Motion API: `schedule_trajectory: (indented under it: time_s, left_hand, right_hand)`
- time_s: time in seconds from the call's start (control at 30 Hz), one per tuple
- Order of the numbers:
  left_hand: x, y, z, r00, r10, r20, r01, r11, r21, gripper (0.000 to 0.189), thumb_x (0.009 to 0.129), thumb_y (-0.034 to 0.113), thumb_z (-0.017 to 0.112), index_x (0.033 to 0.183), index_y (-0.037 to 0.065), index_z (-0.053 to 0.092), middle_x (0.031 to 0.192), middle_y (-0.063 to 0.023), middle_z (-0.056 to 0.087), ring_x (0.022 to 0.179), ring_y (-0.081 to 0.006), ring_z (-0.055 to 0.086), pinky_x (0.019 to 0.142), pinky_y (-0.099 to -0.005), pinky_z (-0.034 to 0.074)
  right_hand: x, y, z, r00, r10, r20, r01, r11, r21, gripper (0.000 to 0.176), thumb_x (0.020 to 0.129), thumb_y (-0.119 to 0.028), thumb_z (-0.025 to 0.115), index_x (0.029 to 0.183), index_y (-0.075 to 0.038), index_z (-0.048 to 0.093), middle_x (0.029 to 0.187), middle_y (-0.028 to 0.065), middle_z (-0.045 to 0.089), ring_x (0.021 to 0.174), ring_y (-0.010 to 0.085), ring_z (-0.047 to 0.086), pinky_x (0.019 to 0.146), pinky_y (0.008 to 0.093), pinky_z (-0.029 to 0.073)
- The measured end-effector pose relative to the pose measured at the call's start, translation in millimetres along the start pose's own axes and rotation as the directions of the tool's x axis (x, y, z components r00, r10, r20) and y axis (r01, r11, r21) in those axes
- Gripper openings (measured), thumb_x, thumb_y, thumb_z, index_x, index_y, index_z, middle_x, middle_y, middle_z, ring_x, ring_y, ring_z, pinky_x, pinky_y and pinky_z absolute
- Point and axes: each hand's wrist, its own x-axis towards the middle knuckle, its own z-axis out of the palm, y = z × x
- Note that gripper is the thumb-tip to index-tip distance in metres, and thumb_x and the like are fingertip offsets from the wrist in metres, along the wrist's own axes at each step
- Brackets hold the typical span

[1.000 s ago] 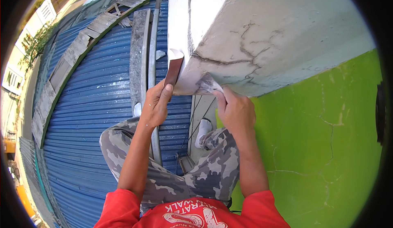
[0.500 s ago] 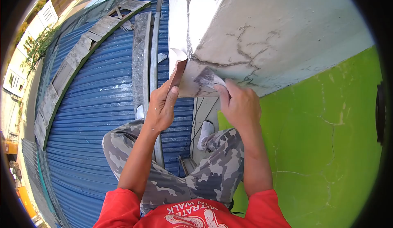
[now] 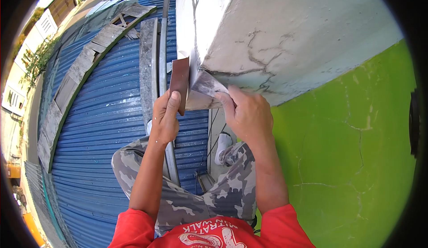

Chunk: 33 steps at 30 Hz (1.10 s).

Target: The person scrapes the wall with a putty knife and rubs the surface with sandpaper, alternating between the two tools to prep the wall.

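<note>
My left hand (image 3: 166, 119) is closed around a flat brown plate (image 3: 180, 72), held upright at the left corner of the white wall block (image 3: 321, 29). White paste shows at the plate's top edge. In my right hand (image 3: 250, 114) is a putty knife (image 3: 208, 84), its wide blade smeared with grey-white. The blade lies against the lower corner of the block, just below a dark crack (image 3: 236, 73), with its tip close to the brown plate. My right fingers hide the knife's handle.
A bright green wall (image 3: 325, 159) with pale cracks runs along the right. Blue corrugated roofing (image 3: 102, 145) spreads below on the left, with weathered boards (image 3: 73, 76) and a metal rail (image 3: 163, 56). My foot (image 3: 223, 147) rests on a narrow ledge.
The putty knife has moved left toward the block's corner and the brown plate. My left hand has turned the plate so its broad brown face shows, and shifted slightly left.
</note>
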Motion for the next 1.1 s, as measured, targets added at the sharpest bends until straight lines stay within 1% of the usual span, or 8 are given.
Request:
schedule_trajectory:
  time_s: [0.33,0.47,0.67,0.77,0.87,0.9,1.03,1.1]
  left_hand:
    - [4.9,17.3,1.5,0.998,-0.05,-0.022,0.048,0.995,-0.085,0.043,0.113,0.035,0.042,0.082,0.006,0.052,0.073,-0.001,0.051,0.069,-0.0102,0.044,0.068,-0.0286,0.037]
    - [4.0,28.9,21.1,1.0,0.017,-0.015,-0.015,0.997,0.079,0.046,0.112,0.038,0.044,0.112,-0.002,0.065,0.072,0.0042,0.041,0.068,-0.0069,0.034,0.059,-0.0283,0.03]
    - [6.0,19.0,9.4,0.997,0.07,-0.025,-0.069,0.996,0.048,0.047,0.112,0.038,0.042,0.116,-0.003,0.065,0.073,0.0034,0.041,0.067,-0.0078,0.035,0.059,-0.0282,0.03]
    - [9.1,40.1,23.3,0.995,0.099,0.017,-0.1,0.981,0.165,0.051,0.112,0.038,0.042,0.134,-0.004,0.061,0.075,0.0017,0.045,0.068,-0.0092,0.038,0.06,-0.0279,0.033]
    - [11.6,37.7,34.6,0.99,0.141,-0.032,-0.129,0.965,0.23,0.056,0.112,0.038,0.042,0.15,-0.002,0.05,0.075,0.0009,0.044,0.068,-0.0105,0.037,0.062,-0.028,0.035]
    - [8.6,35.4,33.7,0.987,0.154,-0.043,-0.136,0.951,0.276,0.051,0.112,0.041,0.041,0.122,-0.004,0.062,0.085,-0.0023,0.059,0.079,-0.0115,0.05,0.07,-0.029,0.041]
    - [10.3,30.8,34.4,0.96,0.276,-0.055,-0.239,0.904,0.355,0.052,0.112,0.037,0.04,0.137,-0.004,0.058,0.086,-0.004,0.059,0.077,-0.0119,0.049,0.068,-0.0295,0.041]
    - [17.4,31.4,36.6,0.953,0.295,-0.074,-0.254,0.907,0.337,0.051,0.112,0.038,0.04,0.134,-0.005,0.059,0.084,-0.0035,0.058,0.075,-0.0121,0.048,0.067,-0.0296,0.04]
  right_hand:
    - [3.7,-1.7,2.4,0.997,-0.003,-0.073,0.007,0.999,0.047,0.034,0.099,-0.033,0.065,0.077,-0.007,0.062,0.058,0.0179,0.058,0.055,0.0415,0.06,0.051,0.0508,0.044]
    - [-5.9,49.1,-16.6,0.997,0.072,-0.03,-0.069,0.992,0.106,0.034,0.099,-0.032,0.066,0.076,-0.007,0.062,0.057,0.0178,0.058,0.054,0.0418,0.059,0.05,0.0509,0.043]
    - [2.0,5.7,6.5,0.998,-0.018,-0.067,0.024,0.996,0.086,0.038,0.098,-0.033,0.066,0.074,-0.006,0.056,0.06,0.0181,0.059,0.057,0.0442,0.058,0.053,0.0512,0.045]
    - [-31.2,63.4,31.4,0.925,0.305,-0.226,-0.123,0.805,0.58,0.018,0.1,-0.018,0.067,0.109,-0.002,0.065,0.057,0.0147,0.056,0.051,0.0223,0.057,0.051,0.0357,0.046]
    - [-50.2,80.4,48.0,0.796,0.558,-0.235,-0.169,0.577,0.799,0.04,0.101,-0.011,0.064,0.138,0.002,0.057,0.061,0.0127,0.056,0.054,0.0108,0.051,0.052,0.0272,0.042]
    - [-54.6,81.7,52.8,0.763,0.597,-0.246,-0.162,0.547,0.822,0.049,0.102,-0.009,0.063,0.147,0.003,0.052,0.062,0.0121,0.056,0.056,0.0079,0.049,0.052,0.0249,0.041]
    - [-47.1,74.8,77.0,0.815,0.361,-0.453,-0.117,0.869,0.482,0.052,0.1,-0.009,0.066,0.148,0.002,0.053,0.069,0.012,0.06,0.056,0.0141,0.052,0.053,0.028,0.044]
    - [-19.3,69.4,62.2,0.756,0.056,-0.652,0.188,0.936,0.298,0.052,0.098,-0.006,0.068,0.147,0.001,0.055,0.071,0.0123,0.06,0.056,0.0178,0.052,0.053,0.0303,0.045]
